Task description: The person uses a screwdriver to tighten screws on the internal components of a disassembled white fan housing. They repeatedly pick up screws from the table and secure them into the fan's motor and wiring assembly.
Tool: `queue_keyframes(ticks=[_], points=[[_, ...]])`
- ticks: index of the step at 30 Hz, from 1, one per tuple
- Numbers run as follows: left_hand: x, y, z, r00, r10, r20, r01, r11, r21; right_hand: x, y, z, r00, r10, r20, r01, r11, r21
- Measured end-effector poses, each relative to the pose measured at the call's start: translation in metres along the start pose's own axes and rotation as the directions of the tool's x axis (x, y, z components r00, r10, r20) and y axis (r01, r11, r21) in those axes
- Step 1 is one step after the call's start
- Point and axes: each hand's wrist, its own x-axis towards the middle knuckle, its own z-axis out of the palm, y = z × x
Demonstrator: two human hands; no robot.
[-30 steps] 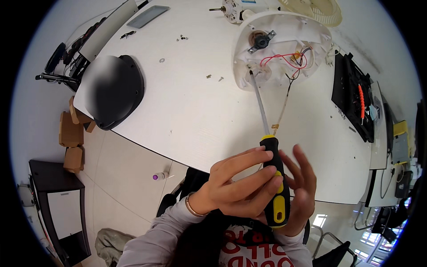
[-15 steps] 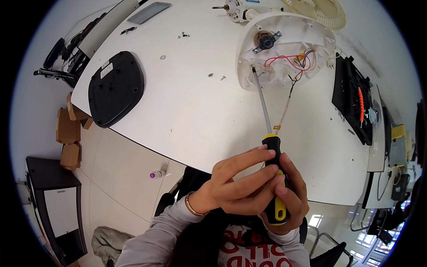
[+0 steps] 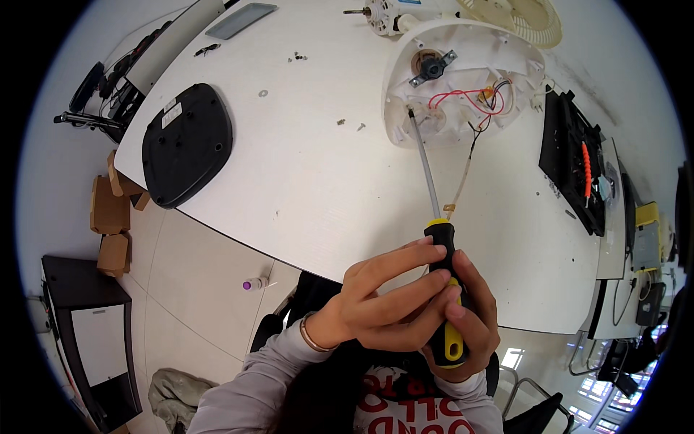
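Both my hands are closed round a long screwdriver [image 3: 426, 170] with a black and yellow handle. My left hand [image 3: 390, 300] has its fingers on the front and middle of the handle. My right hand [image 3: 477, 311] wraps the handle's rear from the right. The dark tip reaches into the near left part of an upturned white fan base housing [image 3: 463, 43]; whether it sits on a screw is too small to tell. Red and black wires [image 3: 463, 94] lie inside the housing, beside a black part with metal lugs [image 3: 431, 69]. A cable [image 3: 463, 181] runs from the housing toward my hands.
A black base plate [image 3: 189, 145] lies at the left. Behind the housing are a fan motor [image 3: 390, 16] and a cream fan guard [image 3: 520, 18]. Loose screws [image 3: 341, 122] and a washer [image 3: 263, 93] dot the white table. An open black tool case [image 3: 571, 159] stands at the right.
My hands and the screwdriver have barely moved; the grip is the same and the tip stays at the same spot in the housing.
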Motion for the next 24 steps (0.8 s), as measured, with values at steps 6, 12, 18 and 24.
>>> queue_keyframes(ticks=[6,12,18,24], points=[[-0.0004,-0.0003,0.0003,1.0,0.008,-0.001,-0.008,1.0,0.0,-0.0009,0.0021,0.0014,1.0,-0.018,-0.011,0.018,1.0,-0.006],[-0.0001,0.0001,0.001,1.0,0.01,-0.016,-0.01,1.0,0.005,-0.001,0.0009,-0.0001,1.0,-0.012,0.003,0.012,1.0,0.005],[-0.0002,0.0001,0.0017,1.0,0.007,-0.022,-0.006,1.0,0.007,-0.0019,0.0008,-0.0004,1.0,0.007,0.011,-0.007,1.0,0.013],[0.0019,0.0004,0.0019,1.0,0.009,-0.013,-0.009,1.0,0.006,-0.0017,0.0004,-0.0007,1.0,0.014,0.007,-0.014,1.0,0.012]])
